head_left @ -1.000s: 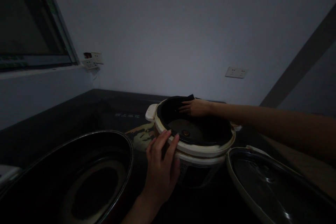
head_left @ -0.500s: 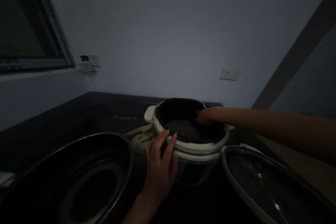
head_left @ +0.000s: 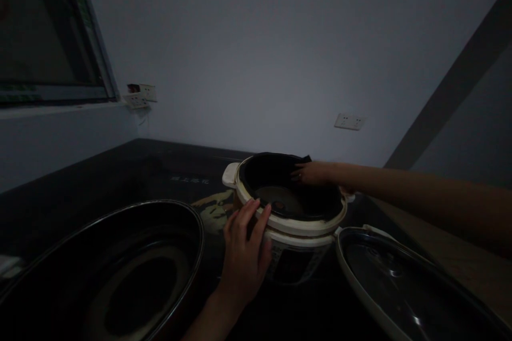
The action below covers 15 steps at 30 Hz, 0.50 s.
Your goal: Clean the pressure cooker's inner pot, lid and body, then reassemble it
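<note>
An electric cooker (head_left: 296,242), white-rimmed with a dark hollow inside and a display panel in front, stands on the dark surface. My left hand (head_left: 246,248) holds its front left rim, fingers over the edge and thumb lower down. Reaching in from the right, my right hand (head_left: 314,173) is inside the cooker by the back right wall. A dark flap (head_left: 304,159) sticks up over the rim behind that hand; the gloom hides what the fingers hold. On the cooker floor a small round centre piece (head_left: 279,206) shows.
A large dark pan (head_left: 200,234) stands at the left front. At right, the cooker's open lid (head_left: 394,293) lies tilted beside the body. Behind are a pale wall (head_left: 248,64) and a wall socket (head_left: 349,121); a window (head_left: 44,37) is at upper left.
My right hand has risen slightly and shifted left along the inner wall. The dark flap now shows above the rim. My left hand stays on the cooker's rim; the view has shifted a little.
</note>
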Each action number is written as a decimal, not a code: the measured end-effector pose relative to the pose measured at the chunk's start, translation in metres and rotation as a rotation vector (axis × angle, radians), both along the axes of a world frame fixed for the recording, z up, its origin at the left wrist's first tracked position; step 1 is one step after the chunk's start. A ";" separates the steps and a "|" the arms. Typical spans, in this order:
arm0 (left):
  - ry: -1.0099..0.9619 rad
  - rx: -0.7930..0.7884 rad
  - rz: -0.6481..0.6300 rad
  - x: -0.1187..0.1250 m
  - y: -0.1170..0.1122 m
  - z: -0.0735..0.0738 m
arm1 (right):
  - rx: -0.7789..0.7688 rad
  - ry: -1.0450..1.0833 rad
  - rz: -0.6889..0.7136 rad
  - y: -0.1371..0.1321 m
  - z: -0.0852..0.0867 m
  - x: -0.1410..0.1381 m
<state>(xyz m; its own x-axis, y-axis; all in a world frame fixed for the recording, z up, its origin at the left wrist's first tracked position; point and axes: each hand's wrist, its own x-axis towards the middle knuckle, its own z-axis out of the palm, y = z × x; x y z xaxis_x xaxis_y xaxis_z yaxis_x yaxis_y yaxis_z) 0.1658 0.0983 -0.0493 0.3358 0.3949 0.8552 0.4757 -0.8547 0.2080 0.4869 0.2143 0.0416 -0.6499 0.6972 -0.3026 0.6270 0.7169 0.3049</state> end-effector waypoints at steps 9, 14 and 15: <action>0.027 0.038 0.034 0.000 0.003 -0.001 | 0.011 -0.066 0.439 0.055 0.037 -0.041; 0.049 0.071 0.048 0.001 0.006 0.000 | 0.009 -0.020 0.579 0.070 0.038 -0.064; 0.047 0.074 0.051 0.001 0.006 0.000 | 0.004 -0.013 0.587 0.071 0.039 -0.064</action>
<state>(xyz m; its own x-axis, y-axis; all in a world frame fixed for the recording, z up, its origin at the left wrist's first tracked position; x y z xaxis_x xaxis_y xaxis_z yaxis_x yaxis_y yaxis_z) 0.1669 0.1041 -0.0495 0.3570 0.3490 0.8665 0.5265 -0.8414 0.1219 0.4226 0.2848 0.0808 -0.9240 0.2225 -0.3109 0.1215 0.9420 0.3130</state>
